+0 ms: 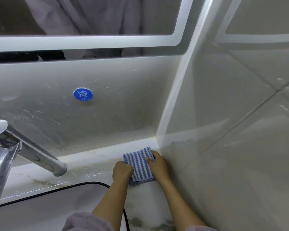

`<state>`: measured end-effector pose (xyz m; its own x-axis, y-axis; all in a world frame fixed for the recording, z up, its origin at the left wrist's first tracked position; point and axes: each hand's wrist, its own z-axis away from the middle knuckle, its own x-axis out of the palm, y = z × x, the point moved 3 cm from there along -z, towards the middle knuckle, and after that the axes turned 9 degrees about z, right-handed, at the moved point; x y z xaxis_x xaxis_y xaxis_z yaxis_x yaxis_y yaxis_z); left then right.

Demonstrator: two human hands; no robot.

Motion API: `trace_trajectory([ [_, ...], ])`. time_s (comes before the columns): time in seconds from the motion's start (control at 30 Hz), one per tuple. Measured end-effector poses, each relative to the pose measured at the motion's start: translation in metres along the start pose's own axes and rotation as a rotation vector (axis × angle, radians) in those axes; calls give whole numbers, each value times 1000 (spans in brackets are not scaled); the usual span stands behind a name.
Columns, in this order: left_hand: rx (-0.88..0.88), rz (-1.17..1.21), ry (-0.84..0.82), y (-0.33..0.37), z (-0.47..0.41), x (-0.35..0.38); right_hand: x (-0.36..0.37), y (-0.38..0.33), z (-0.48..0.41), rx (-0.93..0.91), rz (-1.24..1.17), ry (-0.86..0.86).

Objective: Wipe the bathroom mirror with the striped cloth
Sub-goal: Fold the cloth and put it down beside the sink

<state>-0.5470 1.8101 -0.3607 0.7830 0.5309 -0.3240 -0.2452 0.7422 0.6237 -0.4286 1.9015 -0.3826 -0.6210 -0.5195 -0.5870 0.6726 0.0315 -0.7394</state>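
A folded blue-and-white striped cloth [139, 165] lies on the marble counter [150, 204] in the corner by the right wall. My left hand [122, 170] grips the cloth's left edge with curled fingers. My right hand [158, 165] holds its right edge, fingers curled over the top corner. The mirror [90, 15] hangs high above on the back wall, with a pale lit band around its glass; it reflects a grey-sleeved person.
A chrome faucet [32, 152] slants up from the counter at the left. The sink basin [45, 209] with a dark rim lies at the lower left. A blue round "cold" sticker [83, 94] sits on the streaked back wall. Glossy tiles [232, 130] close the right side.
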Motion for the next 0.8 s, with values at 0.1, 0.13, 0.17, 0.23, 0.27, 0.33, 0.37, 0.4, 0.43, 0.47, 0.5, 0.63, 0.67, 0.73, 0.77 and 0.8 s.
trace_trajectory([
  [0.1, 43, -93, 1, 2, 7, -1, -4, 1, 6, -88, 126, 58],
  [0.13, 60, -128, 11, 2, 10, 0, -5, 3, 8, -113, 192, 82],
  [0.17, 75, -155, 24, 2, 12, 1, -7, 5, 11, -137, 267, 105],
  [0.23, 102, -245, 52, 2, 17, 4, -7, 8, 15, -214, 429, 128],
  [0.27, 133, -326, 63, 2, 20, 6, -5, 8, 16, -272, 501, 118],
  [0.33, 229, -528, 43, 3, 27, 13, 0, 10, 18, -390, 625, 62],
  [0.37, 281, -629, 13, 1, 29, 18, 4, 12, 20, -431, 681, 32],
  [0.4, 320, -724, -24, -1, 30, 22, 7, 14, 23, -470, 732, 14],
  [0.43, 342, -806, -63, -5, 29, 26, 9, 15, 24, -490, 768, -2],
  [0.47, 336, -868, -99, -9, 28, 29, 12, 19, 25, -497, 803, -15],
  [0.5, 309, -917, -134, -14, 26, 30, 14, 23, 26, -497, 829, -30],
  [0.63, 216, -1052, -198, -23, 22, 32, 12, 29, 28, -456, 852, 1],
  [0.67, 210, -1064, -199, -24, 21, 32, 12, 30, 28, -453, 872, 44],
  [0.73, 196, -1090, -203, -22, 21, 32, 11, 25, 30, -430, 888, 63],
  [0.77, 190, -1099, -202, -22, 20, 32, 10, 25, 30, -426, 894, 27],
  [0.8, 189, -1107, -206, -22, 20, 32, 13, 29, 29, -445, 907, 6],
])
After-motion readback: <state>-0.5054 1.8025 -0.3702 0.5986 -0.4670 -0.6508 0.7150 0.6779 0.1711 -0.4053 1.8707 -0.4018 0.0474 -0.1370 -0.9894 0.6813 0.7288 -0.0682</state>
